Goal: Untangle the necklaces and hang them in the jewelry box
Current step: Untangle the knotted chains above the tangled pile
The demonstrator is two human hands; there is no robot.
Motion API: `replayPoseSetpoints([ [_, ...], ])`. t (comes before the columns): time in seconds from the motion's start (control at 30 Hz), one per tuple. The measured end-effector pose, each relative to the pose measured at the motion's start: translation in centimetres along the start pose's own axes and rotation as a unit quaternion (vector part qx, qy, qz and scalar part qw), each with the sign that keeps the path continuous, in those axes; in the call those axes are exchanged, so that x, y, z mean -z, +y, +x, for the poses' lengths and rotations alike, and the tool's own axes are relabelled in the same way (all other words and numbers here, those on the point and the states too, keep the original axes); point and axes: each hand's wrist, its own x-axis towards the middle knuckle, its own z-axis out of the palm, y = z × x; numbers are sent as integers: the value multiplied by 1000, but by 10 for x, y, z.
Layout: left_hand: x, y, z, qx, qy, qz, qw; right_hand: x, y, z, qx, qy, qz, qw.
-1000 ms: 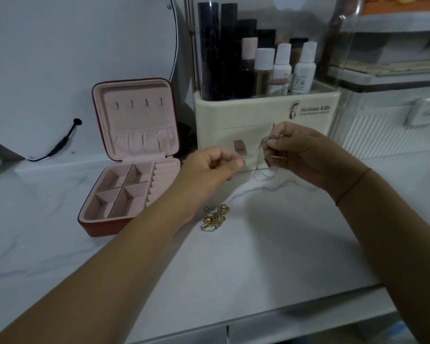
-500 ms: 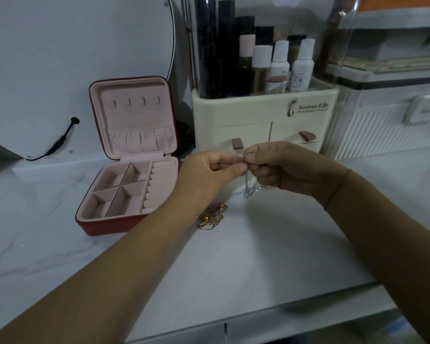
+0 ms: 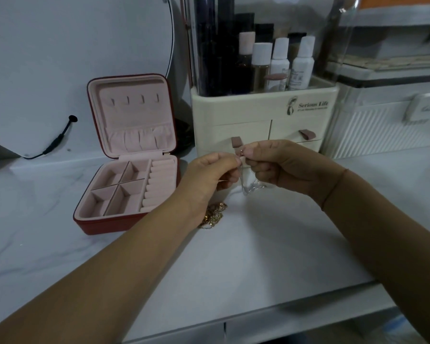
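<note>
A thin silver necklace [image 3: 246, 187] hangs in a loop between my two hands, above the white counter. My left hand [image 3: 209, 177] pinches one part of the chain between thumb and forefinger. My right hand [image 3: 281, 167] pinches the chain's top end close beside it, fingertips nearly touching. A gold necklace [image 3: 215, 216] lies bunched on the counter just below my left wrist, partly hidden by it. The red jewelry box [image 3: 124, 219] stands open at the left, with a pink lining, small hooks [image 3: 134, 100] in its raised lid and bare compartments.
A cream cosmetics organiser [image 3: 263, 115] with bottles and two small drawers stands right behind my hands. A ribbed clear storage box [image 3: 387, 125] is at the right. A round mirror [image 3: 60, 58] with a black cable leans at the back left. The counter's front edge [image 3: 258, 311] runs below my forearms.
My right hand came down from in front of the organiser to meet my left hand. The silver chain, stretched sideways before, now hangs as a short loop between the fingertips.
</note>
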Motion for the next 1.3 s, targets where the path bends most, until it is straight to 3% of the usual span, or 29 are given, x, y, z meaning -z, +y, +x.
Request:
replayPoseSetpoints([
  [0.73,4,1,2,26,-8,-36,999,-2,-1,-1,30,11,-22,999],
  [0.97,4,3,2,24,-24,-57,998,-3,0,0,19,11,0,1000],
  [1.3,6,4,3,84,-54,-112,989,0,-1,-1,33,30,60,997],
])
